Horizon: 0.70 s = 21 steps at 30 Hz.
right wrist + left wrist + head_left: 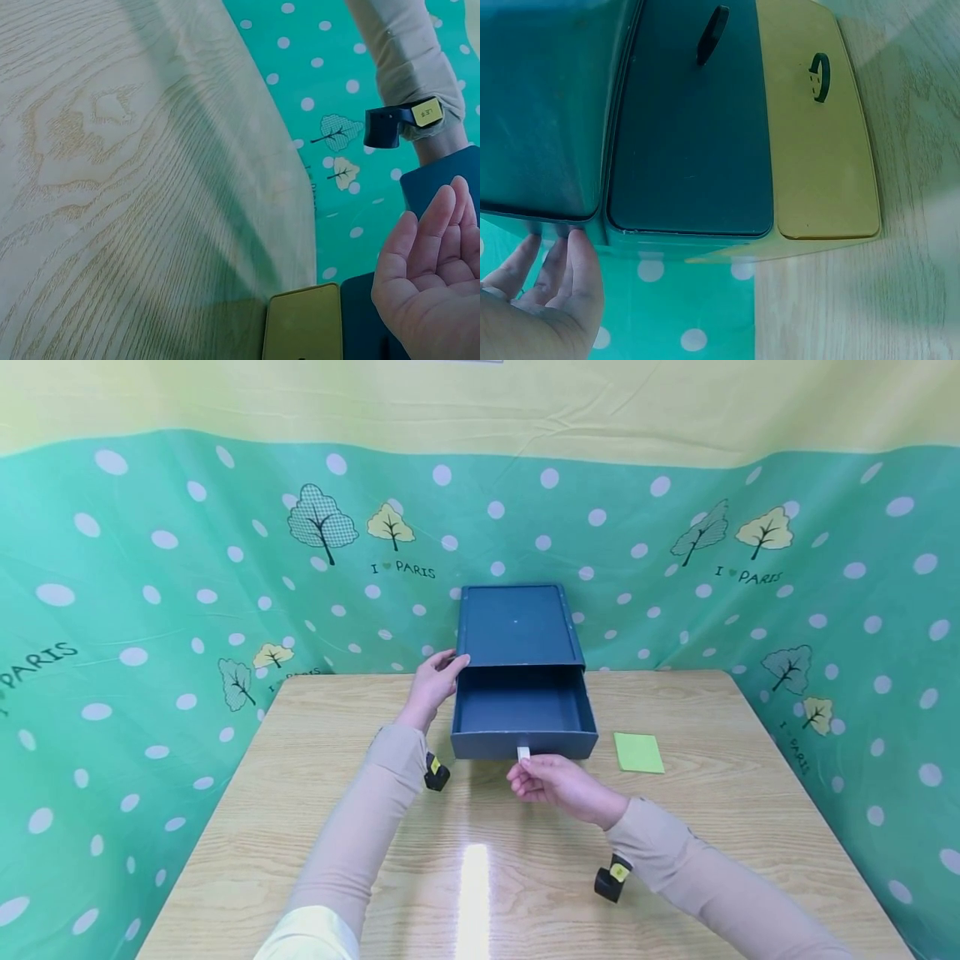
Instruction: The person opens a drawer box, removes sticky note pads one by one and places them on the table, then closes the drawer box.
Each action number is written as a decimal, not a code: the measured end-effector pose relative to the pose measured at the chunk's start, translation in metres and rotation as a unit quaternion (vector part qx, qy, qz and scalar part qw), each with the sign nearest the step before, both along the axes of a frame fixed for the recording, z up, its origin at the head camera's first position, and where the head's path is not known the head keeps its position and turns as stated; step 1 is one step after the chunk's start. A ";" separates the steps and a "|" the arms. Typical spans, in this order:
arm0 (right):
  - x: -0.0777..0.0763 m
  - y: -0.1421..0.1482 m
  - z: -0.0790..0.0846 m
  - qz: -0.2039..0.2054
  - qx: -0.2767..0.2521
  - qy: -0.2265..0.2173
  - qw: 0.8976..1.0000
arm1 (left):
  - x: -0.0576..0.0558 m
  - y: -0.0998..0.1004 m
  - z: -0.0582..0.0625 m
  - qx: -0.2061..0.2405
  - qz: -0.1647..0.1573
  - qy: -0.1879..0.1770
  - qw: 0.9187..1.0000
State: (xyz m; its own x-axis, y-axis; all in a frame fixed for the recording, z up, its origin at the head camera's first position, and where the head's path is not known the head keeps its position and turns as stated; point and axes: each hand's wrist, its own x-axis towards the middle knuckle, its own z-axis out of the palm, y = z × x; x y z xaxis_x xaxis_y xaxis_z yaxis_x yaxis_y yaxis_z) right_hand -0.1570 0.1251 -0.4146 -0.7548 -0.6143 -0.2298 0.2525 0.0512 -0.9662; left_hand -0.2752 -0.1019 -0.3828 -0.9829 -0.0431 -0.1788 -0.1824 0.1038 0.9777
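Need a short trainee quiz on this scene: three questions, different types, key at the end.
1. True or false: the open drawer is yellow.

2. Which of the person's hands is at the white tab on that drawer's front?

3. As seen in the head view, where on the table does the green note lie?
A) To the left of the open drawer
B) To the right of the open drawer
C) Behind the open drawer

Key:
1. False. It is blue; the yellow drawer, seen in the left wrist view, is closed.
2. The right hand.
3. B.
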 end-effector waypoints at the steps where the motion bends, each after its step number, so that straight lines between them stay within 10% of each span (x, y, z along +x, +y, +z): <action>1: 0.000 0.000 0.000 0.000 0.000 0.000 1.000 | 0.000 0.000 0.000 0.000 0.000 0.000 1.000; 21: -0.008 0.000 -0.003 -0.016 -0.009 -0.006 1.000 | 0.001 0.000 0.000 -0.006 0.003 -0.003 1.000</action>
